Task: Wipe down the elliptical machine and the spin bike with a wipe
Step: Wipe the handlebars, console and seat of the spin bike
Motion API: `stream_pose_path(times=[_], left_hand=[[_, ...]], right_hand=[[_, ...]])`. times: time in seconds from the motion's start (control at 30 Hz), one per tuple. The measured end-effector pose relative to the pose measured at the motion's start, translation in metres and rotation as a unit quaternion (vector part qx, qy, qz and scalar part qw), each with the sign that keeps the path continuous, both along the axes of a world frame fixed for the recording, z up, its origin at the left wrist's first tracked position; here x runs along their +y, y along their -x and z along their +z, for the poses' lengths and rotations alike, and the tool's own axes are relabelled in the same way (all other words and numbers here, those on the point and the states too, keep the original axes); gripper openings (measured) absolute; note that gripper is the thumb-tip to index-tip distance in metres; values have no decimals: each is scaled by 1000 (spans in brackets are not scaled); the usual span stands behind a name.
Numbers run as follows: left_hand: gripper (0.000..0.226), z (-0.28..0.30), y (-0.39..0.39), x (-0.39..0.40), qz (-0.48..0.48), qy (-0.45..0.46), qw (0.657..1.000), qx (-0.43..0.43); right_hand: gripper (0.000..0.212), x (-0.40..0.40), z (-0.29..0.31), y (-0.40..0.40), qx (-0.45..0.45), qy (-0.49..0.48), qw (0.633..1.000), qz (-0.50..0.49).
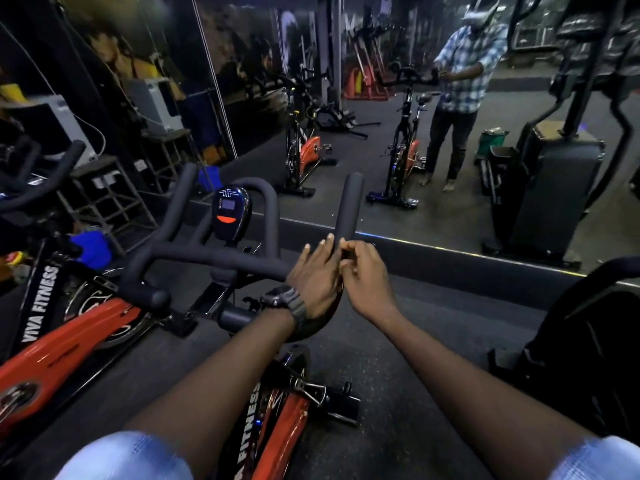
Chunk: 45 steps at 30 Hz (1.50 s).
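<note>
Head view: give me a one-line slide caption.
Both hands, left and right, meet at the base of the spin bike's right handlebar prong, facing a mirror; no wipe is visible.

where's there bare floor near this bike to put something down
Bare floor lies right of the spin bike, bordered by the mirror base ahead and the elliptical machine on the right. Left is crowded: a second bike stands close, leaving only a narrow strip.

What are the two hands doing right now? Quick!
Left hand: open, straight fingers resting on the spin bike's handlebar.
Right hand: fingers curled at the same bar; whether it holds a wipe cannot be told.
</note>
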<state>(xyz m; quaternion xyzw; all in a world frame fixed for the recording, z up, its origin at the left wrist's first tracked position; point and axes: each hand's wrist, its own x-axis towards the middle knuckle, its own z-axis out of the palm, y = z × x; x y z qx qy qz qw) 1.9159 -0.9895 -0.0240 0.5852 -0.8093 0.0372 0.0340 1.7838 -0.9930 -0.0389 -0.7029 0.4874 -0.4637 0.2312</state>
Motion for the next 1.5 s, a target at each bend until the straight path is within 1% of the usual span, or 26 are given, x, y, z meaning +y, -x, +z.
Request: stream_pose_path(times=[0.07, 0.1, 0.13, 0.17, 0.2, 0.27, 0.33, 0.4, 0.47, 0.53, 0.57, 0.63, 0.67, 0.7, 0.77, 0.8, 0.83, 0.93, 1.1, 1.2, 1.27, 1.33, 1.4, 1.43, 1.47, 1.5], left_hand=[[59, -2, -21, 5, -29, 14, 998, -48], [63, 0, -36, 4, -39, 17, 997, -63], [64, 2, -51, 1, -45, 14, 997, -67], [60, 4, -64, -4, -45, 10, 997, -63], [56, 6, -70, -8, -43, 12, 997, -57], [52, 7, -58, -8, -38, 27, 998, -32], [53, 2, -34, 0, -70, 14, 997, -15], [56, 0, -33, 1, -127, -1, 991, -47], [58, 9, -63, -11, -160, 60, 981, -90], [60, 17, -102, -34, -147, 108, 977, -109], [61, 18, -117, -41, -126, 122, 979, -102], [58, 18, -123, -44, -104, 137, 981, -88], [56, 15, -113, -40, -122, 139, 980, -78], [54, 10, -99, -36, -165, 142, 973, -71], [58, 3, -76, -26, -246, 93, 962, -76], [59, 4, -74, -23, -257, 71, 960, -83], [59, 4, -79, -25, -255, 78, 960, -85], [55, 4, -106, -30, -252, 159, 950, -95], [64, 9, -127, -29, -252, 222, 938, -81], [60, 9, -133, -32, -256, 238, 934, -80], [54, 7, -134, -37, -261, 228, 937, -42], [46, 5, -122, -43, -272, 203, 940, 44], [34, 9, -97, -40, -277, 131, 938, 161], [25, 11, -81, -37, -276, 94, 932, 213], [16, 12, -64, -32, -277, 67, 926, 249], [10, 10, -47, -29, -284, 61, 920, 263]], right_hand=[[28, 4, -10, -6, 75, 64, 995, 4], [30, 6, -17, -10, 118, 88, 989, 0], [34, 9, -23, -15, 143, 104, 984, -11], [37, 11, -28, -21, 139, 108, 984, -27], [39, 15, -29, -28, 112, 103, 987, -45], [39, 20, -27, -41, 24, 81, 993, -87], [34, 19, -22, -52, -71, 38, 987, -142], [29, 15, -15, -59, -155, -15, 968, -197], [29, 13, -10, -65, -186, -47, 956, -221], [29, 15, -11, -73, -156, -32, 960, -231], [28, 16, -14, -76, -133, -18, 963, -235], [27, 17, -19, -81, -102, 1, 963, -248], [27, 17, -20, -82, -93, 9, 963, -254], [27, 16, -20, -81, -83, 18, 962, -259], [28, 16, -20, -80, -65, 24, 964, -258], [29, 17, -20, -79, -60, 19, 964, -258], [29, 17, -20, -80, -59, 15, 965, -257], [30, 19, -21, -79, -64, 20, 964, -259], [31, 21, -20, -79, -69, 6, 962, -263], [32, 21, -20, -79, -77, 0, 962, -263], [32, 22, -20, -80, -83, 1, 961, -263], [32, 20, -21, -80, -94, 5, 959, -267], [32, 20, -20, -80, -113, 5, 957, -266], [33, 20, -21, -80, -129, -3, 956, -263], [34, 21, -22, -80, -154, -19, 952, -262], [35, 22, -23, -79, -193, -40, 942, -272]])
